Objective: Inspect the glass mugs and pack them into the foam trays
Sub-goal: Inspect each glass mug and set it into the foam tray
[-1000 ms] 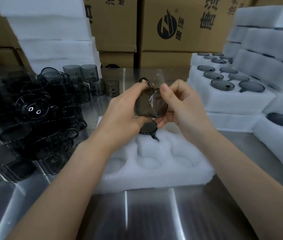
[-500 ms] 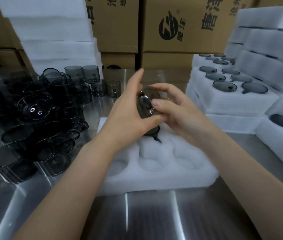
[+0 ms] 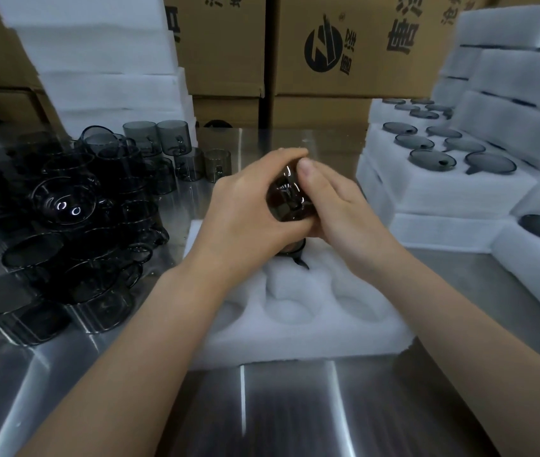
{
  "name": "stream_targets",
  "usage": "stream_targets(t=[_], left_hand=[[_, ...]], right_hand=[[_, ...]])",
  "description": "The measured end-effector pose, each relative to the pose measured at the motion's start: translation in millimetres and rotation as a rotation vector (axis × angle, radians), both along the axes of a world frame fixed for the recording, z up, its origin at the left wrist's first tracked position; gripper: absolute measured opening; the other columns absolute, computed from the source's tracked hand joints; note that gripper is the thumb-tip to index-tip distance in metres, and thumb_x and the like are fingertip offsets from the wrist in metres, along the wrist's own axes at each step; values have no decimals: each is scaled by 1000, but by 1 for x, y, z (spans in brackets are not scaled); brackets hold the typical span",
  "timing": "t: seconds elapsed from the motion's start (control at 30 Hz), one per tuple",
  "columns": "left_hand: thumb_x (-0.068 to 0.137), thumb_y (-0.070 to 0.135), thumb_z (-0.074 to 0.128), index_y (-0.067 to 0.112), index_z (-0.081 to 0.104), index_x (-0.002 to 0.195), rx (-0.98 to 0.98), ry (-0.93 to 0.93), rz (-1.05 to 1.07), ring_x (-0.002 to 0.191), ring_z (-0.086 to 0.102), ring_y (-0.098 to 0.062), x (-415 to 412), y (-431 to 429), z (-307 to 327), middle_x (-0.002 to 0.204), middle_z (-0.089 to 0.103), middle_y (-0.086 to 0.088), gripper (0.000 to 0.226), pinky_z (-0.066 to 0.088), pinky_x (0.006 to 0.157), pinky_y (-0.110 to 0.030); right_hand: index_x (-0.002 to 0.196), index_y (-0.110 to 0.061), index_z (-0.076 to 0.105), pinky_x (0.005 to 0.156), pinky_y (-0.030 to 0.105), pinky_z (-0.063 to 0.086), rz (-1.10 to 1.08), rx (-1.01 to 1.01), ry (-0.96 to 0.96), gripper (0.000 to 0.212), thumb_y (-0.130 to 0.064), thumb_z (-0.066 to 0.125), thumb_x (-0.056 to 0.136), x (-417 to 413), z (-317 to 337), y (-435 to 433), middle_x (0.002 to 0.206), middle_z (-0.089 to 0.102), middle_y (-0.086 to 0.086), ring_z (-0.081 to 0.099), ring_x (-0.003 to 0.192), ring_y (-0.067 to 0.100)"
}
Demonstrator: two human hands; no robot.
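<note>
Head view: the left hand (image 3: 249, 209) and right hand (image 3: 338, 209) both have their grip curled round one dark glass mug (image 3: 290, 202), held just above the far row of an open foam tray (image 3: 295, 324) on the bench (image 3: 262, 407). Another mug (image 3: 296, 253) sits in the tray under the hands. A pile of mugs (image 3: 64, 206) lies left, filled trays (image 3: 443, 189) right, and boxes (image 3: 344, 44) behind.
</note>
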State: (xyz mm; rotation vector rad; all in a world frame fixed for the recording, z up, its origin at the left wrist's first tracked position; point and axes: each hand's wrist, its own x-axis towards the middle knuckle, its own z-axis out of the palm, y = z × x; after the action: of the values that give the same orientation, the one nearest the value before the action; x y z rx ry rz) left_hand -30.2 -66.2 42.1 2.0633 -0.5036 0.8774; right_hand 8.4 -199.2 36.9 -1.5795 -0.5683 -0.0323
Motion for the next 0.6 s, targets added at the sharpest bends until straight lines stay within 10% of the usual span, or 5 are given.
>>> stream_targets(t=[0.33,0.6], left_hand=[[71,13,85,8,57,131,52,-42,-99,135,45,-12,1,2,-2,130,53,11,66,40,110,-25],[71,20,84,13,56,129,61,-78,-65,139,40,-19,3,1,-1,145,48,-3,65,34,114,-41]], right_hand=[[102,-17,75,64,28,58,235,324,309,41,-38,40,104,4,4,-8,99,76,7,73,89,19],[124,-15,64,88,34,55,483,432,494,52,-53,41,98,8,4,-6,125,67,12,64,117,23]])
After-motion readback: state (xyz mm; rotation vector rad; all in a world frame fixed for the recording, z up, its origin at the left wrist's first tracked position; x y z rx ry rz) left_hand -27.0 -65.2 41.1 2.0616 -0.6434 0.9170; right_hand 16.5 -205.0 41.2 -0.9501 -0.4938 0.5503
